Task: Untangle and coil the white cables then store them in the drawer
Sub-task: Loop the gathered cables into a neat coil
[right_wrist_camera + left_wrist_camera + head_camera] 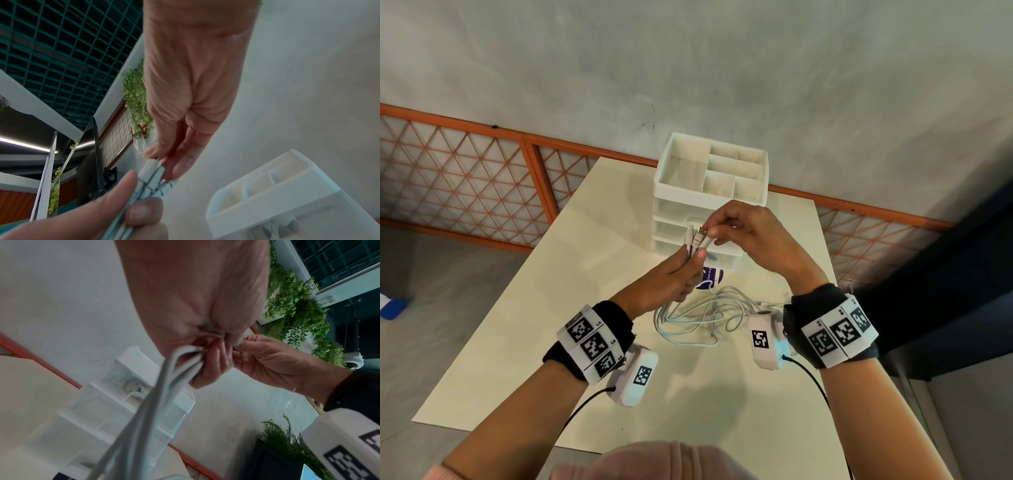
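- Your left hand (671, 274) grips the white cables (698, 313) just below their plugs, bunching the ends so they line up.
- Your right hand (743, 233) pinches the connector tips (697, 234) above it, likely to even them before coiling.
- The loose tangle hangs below both hands onto the table (517, 342).
- The drawer unit (710, 192) stands just beyond your hands; its drawers look closed.

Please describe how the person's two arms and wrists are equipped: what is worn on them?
Each wrist carries a black wrap with a white band of square black-and-white markers, on the left and on the right. Under each hangs a white camera box, left, right, with one marker and a black cable. A pink sleeve shows at the left arm.
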